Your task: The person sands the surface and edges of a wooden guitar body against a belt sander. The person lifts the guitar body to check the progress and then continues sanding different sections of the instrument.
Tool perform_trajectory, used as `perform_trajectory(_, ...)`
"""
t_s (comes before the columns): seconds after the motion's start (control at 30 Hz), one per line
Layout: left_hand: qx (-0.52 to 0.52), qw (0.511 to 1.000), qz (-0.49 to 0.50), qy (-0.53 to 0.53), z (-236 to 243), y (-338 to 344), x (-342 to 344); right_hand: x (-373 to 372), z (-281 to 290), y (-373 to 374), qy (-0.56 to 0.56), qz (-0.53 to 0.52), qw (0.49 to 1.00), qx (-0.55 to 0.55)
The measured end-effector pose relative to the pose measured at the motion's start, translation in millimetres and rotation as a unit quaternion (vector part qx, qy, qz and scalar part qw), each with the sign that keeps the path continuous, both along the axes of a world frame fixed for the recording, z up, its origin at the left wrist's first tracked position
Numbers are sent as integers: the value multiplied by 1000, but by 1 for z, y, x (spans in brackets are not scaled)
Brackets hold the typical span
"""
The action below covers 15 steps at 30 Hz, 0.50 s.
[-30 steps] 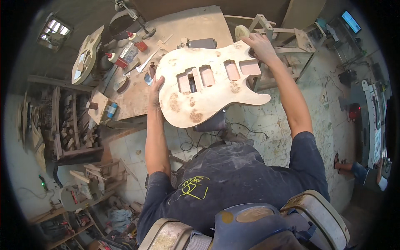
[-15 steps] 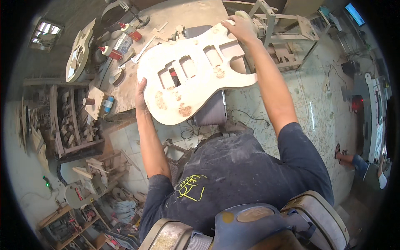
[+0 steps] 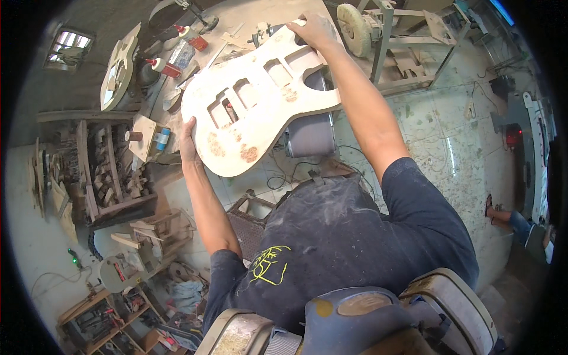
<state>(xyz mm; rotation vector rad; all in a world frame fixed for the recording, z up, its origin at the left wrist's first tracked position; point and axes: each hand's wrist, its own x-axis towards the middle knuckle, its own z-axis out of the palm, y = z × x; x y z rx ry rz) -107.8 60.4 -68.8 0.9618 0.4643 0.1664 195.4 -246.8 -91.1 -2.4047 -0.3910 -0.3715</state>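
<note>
Both my hands hold a pale wooden electric guitar body with several cut-out cavities and brown burl-like patches on its face. My left hand grips its rounded lower edge, thumb showing on the rim. At the far upper end my right hand is wrapped round the edge near the neck side; part of its fingers is hidden. Under the body and to its right shows the wide grey belt of a belt sander. Whether the body touches the belt, I cannot tell.
The workbench carries two red-and-white glue bottles and a blue roll. Another guitar body stands at the left. A round buffing wheel is at upper right, a rack of wood offcuts at left. Another person sits far right.
The guitar body and both my hands have shifted left in view, uncovering more of the sander belt and the buffing wheel. My grip stays the same.
</note>
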Motion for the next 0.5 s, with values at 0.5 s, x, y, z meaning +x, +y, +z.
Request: perform_trajectory(0.5,157,987,-22,31,-2,8,11,-2,-5,-18,101,0,989,108)
